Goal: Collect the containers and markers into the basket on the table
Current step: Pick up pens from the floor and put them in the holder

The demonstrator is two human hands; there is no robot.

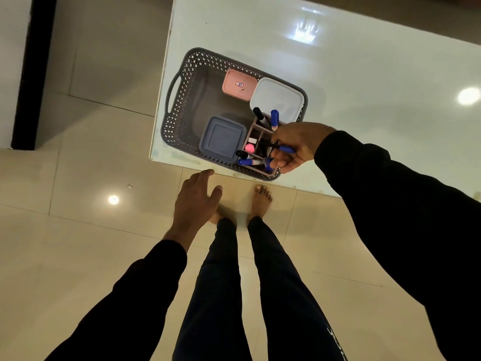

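A grey perforated basket (179, 82) stands at the near left corner of the white table (364, 87). Inside it lie a pink lidded container (238, 84), a white lidded container (277, 99) and a blue-grey lidded container (222, 139). A compartmented holder (256, 142) in the basket's near right corner holds several markers, blue (274, 118), black (260, 115) and pink (250, 148). My right hand (296, 147) hovers over the holder, pinching a blue marker (286, 149). My left hand (195, 201) hangs open below the table edge, near the basket.
The table's near edge (299, 187) runs just in front of my bare feet (261, 199) on beige floor tiles. A dark vertical post (33, 74) stands at the far left.
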